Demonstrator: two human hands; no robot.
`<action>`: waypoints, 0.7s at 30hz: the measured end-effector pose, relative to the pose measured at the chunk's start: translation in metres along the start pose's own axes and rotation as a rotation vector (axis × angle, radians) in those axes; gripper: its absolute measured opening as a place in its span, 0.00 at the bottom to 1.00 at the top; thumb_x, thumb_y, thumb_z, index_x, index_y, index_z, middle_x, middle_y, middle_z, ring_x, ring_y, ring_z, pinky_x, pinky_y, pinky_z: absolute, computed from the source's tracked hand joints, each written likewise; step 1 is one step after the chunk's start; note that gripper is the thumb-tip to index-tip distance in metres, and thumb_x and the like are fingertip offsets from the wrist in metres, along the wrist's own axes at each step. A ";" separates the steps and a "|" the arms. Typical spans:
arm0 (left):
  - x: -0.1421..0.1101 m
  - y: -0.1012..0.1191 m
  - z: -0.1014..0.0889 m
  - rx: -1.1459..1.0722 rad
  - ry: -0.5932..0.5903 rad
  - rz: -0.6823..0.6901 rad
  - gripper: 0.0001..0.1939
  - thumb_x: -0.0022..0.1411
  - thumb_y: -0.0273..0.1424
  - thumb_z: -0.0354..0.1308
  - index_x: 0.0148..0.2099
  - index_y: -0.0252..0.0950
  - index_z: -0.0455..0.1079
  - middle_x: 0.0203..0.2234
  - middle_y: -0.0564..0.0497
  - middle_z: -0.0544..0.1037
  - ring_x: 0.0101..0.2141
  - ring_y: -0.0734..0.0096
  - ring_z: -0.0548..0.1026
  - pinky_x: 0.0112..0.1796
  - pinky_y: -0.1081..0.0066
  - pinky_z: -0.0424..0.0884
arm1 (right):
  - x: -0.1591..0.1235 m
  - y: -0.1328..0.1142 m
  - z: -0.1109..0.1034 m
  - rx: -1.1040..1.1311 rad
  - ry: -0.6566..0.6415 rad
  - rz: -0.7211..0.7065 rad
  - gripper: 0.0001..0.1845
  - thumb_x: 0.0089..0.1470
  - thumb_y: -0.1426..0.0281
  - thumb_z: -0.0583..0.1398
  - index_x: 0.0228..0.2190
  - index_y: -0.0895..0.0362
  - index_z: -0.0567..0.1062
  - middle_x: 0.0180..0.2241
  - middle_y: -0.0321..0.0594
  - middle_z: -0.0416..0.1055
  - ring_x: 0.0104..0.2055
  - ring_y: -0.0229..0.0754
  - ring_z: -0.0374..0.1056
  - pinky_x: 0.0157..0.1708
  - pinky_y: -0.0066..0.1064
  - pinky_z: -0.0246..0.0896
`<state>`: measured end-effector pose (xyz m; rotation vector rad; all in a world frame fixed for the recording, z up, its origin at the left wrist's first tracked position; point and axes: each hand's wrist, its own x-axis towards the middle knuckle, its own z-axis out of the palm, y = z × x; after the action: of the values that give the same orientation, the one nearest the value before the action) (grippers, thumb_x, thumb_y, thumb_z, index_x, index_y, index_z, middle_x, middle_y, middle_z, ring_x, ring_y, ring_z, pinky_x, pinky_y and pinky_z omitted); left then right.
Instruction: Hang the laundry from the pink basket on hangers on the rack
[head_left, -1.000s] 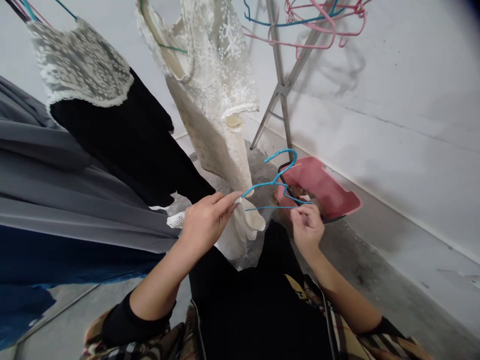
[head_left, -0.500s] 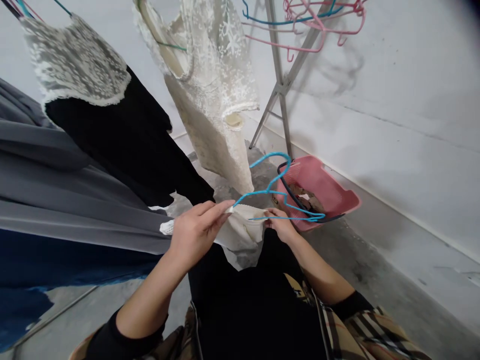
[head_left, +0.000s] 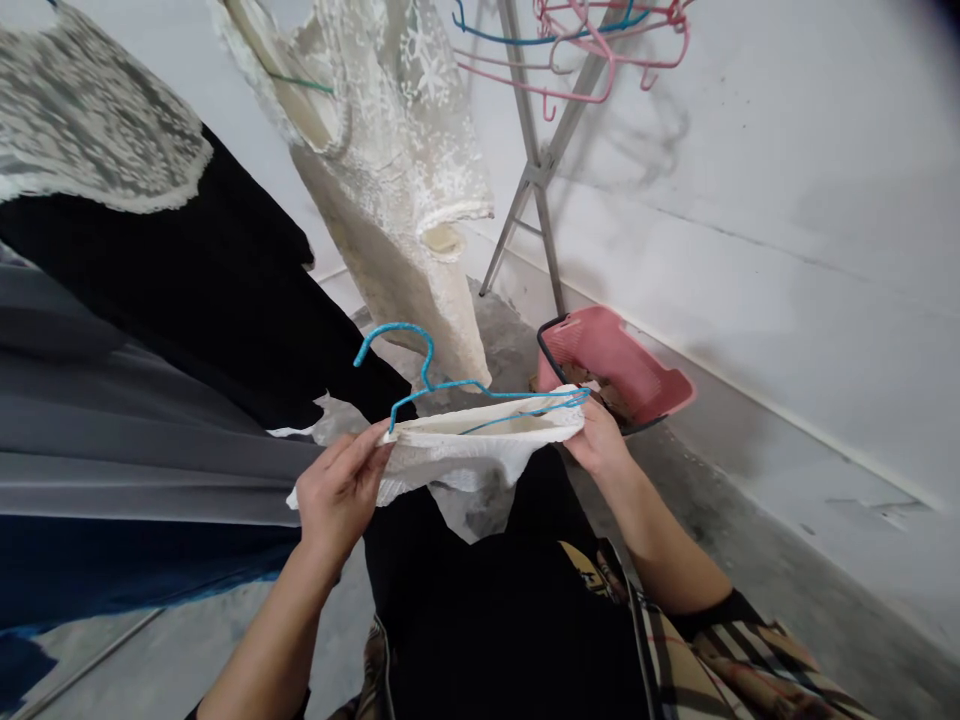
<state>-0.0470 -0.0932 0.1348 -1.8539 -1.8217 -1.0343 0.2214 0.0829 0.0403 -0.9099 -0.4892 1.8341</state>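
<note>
Between my hands, in front of my body, a white garment [head_left: 450,468] is stretched at its opening. A blue clothes hanger [head_left: 429,386] sits partly inside that opening, its hook pointing up and to the left. My left hand [head_left: 341,490] pinches the garment's left edge, close to the hanger's left end. At the other side my right hand [head_left: 598,438] grips the garment's right edge beside the hanger's right tip. Folds of cloth hide some of the fingertips and the hanger's lower bar.
A cream lace dress [head_left: 397,190] hangs ahead. Black-and-lace clothing [head_left: 217,260] and grey cloth [head_left: 135,400] hang on the left. A metal stand [head_left: 536,175] carries pink hangers [head_left: 600,60] and a blue one. On the floor by the wall stands a pink basket [head_left: 660,390].
My hands have spread apart, pulling the garment's opening wide. The hanger has shifted left, and its right tip now lies at the garment's right edge by my right hand.
</note>
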 end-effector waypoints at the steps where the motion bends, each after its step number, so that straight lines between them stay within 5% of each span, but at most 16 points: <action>1: -0.002 -0.001 0.000 0.003 -0.001 -0.002 0.12 0.62 0.28 0.59 0.49 0.39 0.75 0.24 0.54 0.75 0.24 0.78 0.72 0.28 0.79 0.67 | -0.002 -0.003 0.002 -0.001 0.015 -0.022 0.05 0.44 0.71 0.65 0.28 0.57 0.74 0.27 0.36 0.77 0.31 0.40 0.74 0.35 0.32 0.72; 10: -0.023 -0.009 0.006 0.167 -0.111 0.056 0.14 0.63 0.31 0.57 0.50 0.44 0.75 0.29 0.52 0.80 0.29 0.74 0.77 0.32 0.78 0.69 | -0.013 -0.022 0.005 -0.224 0.109 -0.342 0.11 0.41 0.66 0.67 0.29 0.55 0.75 0.23 0.30 0.73 0.24 0.33 0.67 0.26 0.25 0.64; 12: -0.026 -0.008 0.011 0.178 -0.142 0.020 0.13 0.64 0.32 0.57 0.50 0.44 0.76 0.28 0.52 0.79 0.29 0.74 0.77 0.31 0.78 0.69 | -0.023 -0.028 0.002 -0.433 -0.017 -0.351 0.10 0.45 0.64 0.66 0.31 0.55 0.76 0.25 0.32 0.73 0.24 0.34 0.66 0.24 0.25 0.63; 15: -0.025 -0.008 0.015 0.029 -0.139 -0.099 0.12 0.65 0.33 0.56 0.48 0.42 0.76 0.27 0.52 0.80 0.27 0.75 0.76 0.31 0.78 0.70 | -0.043 -0.045 0.000 -0.871 -0.383 -0.302 0.13 0.52 0.63 0.62 0.38 0.56 0.77 0.28 0.36 0.74 0.24 0.36 0.67 0.23 0.27 0.62; 18: -0.021 -0.011 0.014 -0.168 -0.145 -0.185 0.12 0.64 0.35 0.56 0.46 0.39 0.76 0.30 0.50 0.81 0.29 0.72 0.77 0.33 0.75 0.73 | -0.053 -0.068 0.001 -1.125 -0.399 -0.671 0.15 0.57 0.63 0.59 0.45 0.55 0.76 0.37 0.42 0.75 0.35 0.41 0.71 0.35 0.34 0.68; 21: -0.013 -0.012 0.011 -0.255 -0.135 -0.230 0.12 0.63 0.36 0.57 0.44 0.38 0.77 0.33 0.48 0.82 0.33 0.69 0.79 0.35 0.73 0.74 | -0.051 -0.085 0.002 -1.401 -0.391 -1.040 0.18 0.56 0.63 0.61 0.48 0.54 0.74 0.47 0.46 0.73 0.50 0.48 0.68 0.50 0.43 0.62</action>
<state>-0.0544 -0.0938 0.1153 -1.9303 -2.1059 -1.3037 0.2822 0.0734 0.1175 -0.8067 -2.1442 0.4824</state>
